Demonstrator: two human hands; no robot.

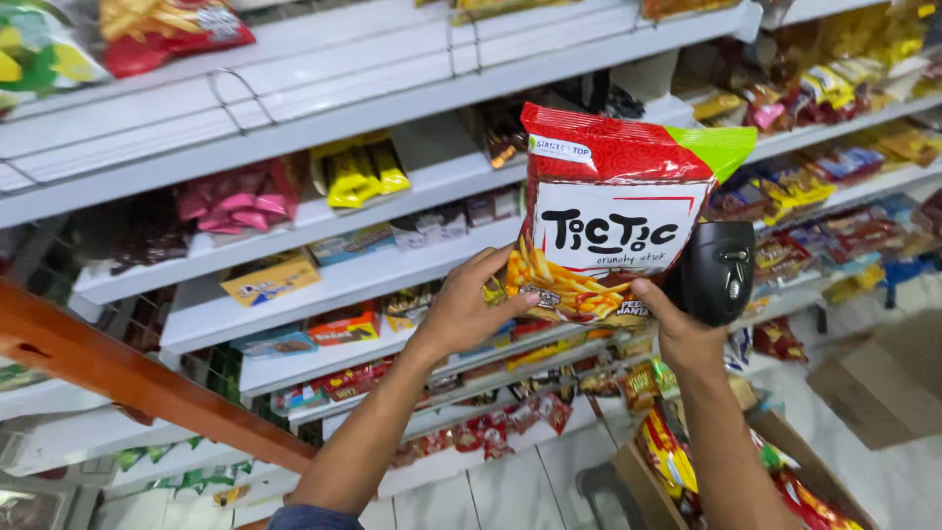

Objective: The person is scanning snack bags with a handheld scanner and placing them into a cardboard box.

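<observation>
White shop shelves (392, 196) of snacks filled the background. The left hand (461, 314) pinched the red snack bag (613, 211) at centre; the right hand (682, 329), at four o'clock, clasped a black scanner (716, 270). Holding the bag flat would probably serve best.

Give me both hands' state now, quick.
Left hand: closed on the snack bag.
Right hand: holds the black scanner, thumb on the bag.
</observation>
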